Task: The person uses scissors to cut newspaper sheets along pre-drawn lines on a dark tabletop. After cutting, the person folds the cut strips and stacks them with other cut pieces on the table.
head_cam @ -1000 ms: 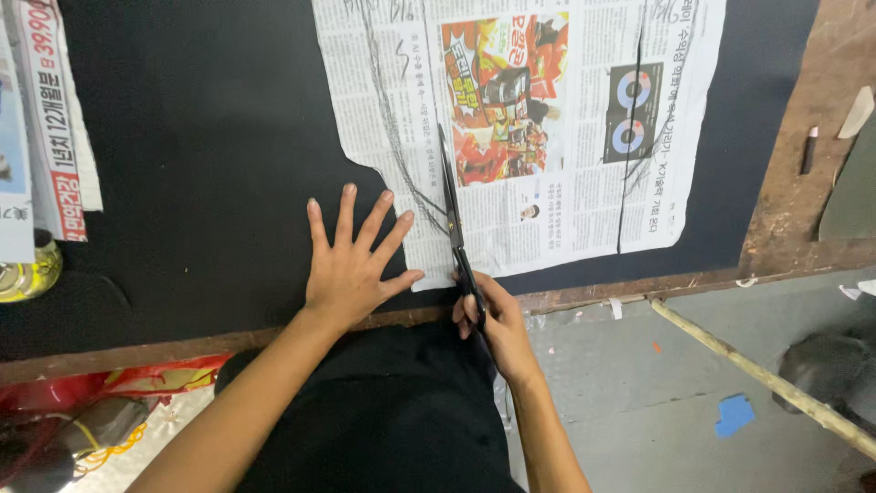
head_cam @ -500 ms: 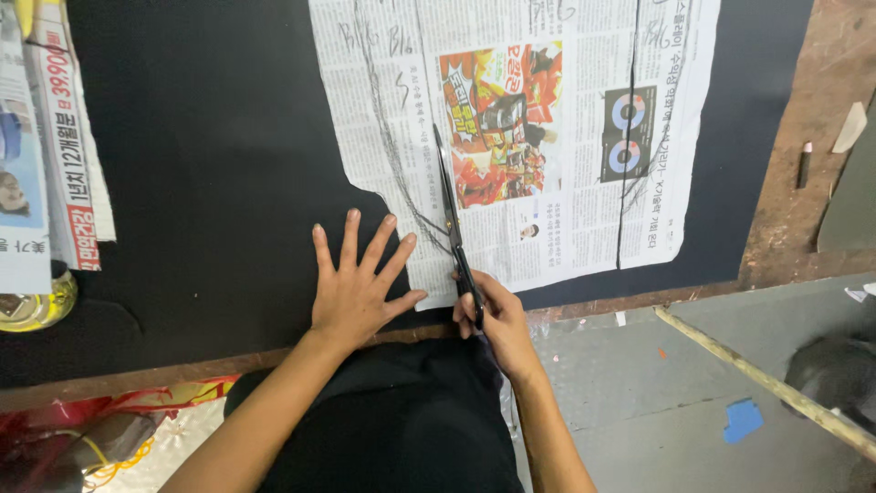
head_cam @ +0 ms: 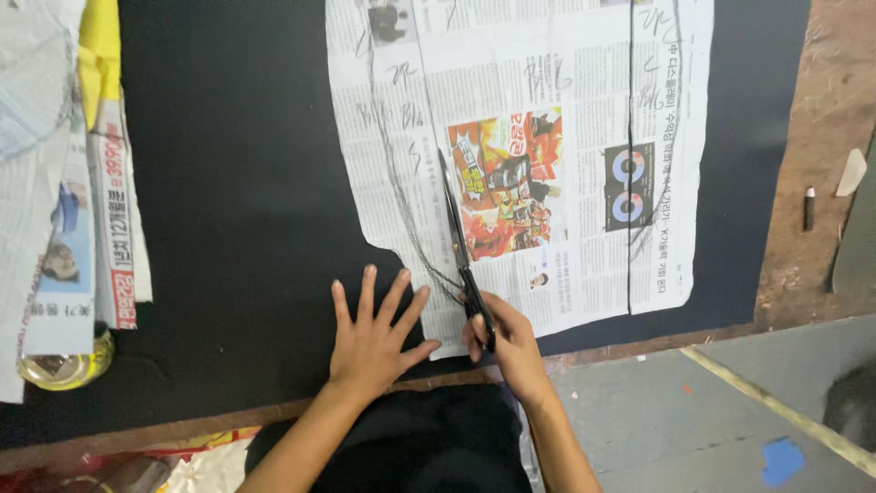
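A newspaper pattern [head_cam: 566,110] with drawn pencil lines lies on black fabric [head_cam: 246,183] spread over a wooden table. My right hand [head_cam: 506,342] grips black scissors [head_cam: 459,246] whose blades point away from me, lying on the paper near its lower left edge. My left hand [head_cam: 376,333] rests flat with fingers spread on the fabric and the paper's corner, just left of the scissors.
More newspaper [head_cam: 68,173] and a yellow strip lie at the left, over a glass jar [head_cam: 64,365]. A chalk piece [head_cam: 854,172] and a small dark stick [head_cam: 808,208] lie on the bare table edge [head_cam: 803,274] at right. A wooden stick [head_cam: 776,402] lies on the grey floor.
The view has shifted so everything sits lower in frame. The scissors have moved a little further up the paper; my left hand stays pressed flat.
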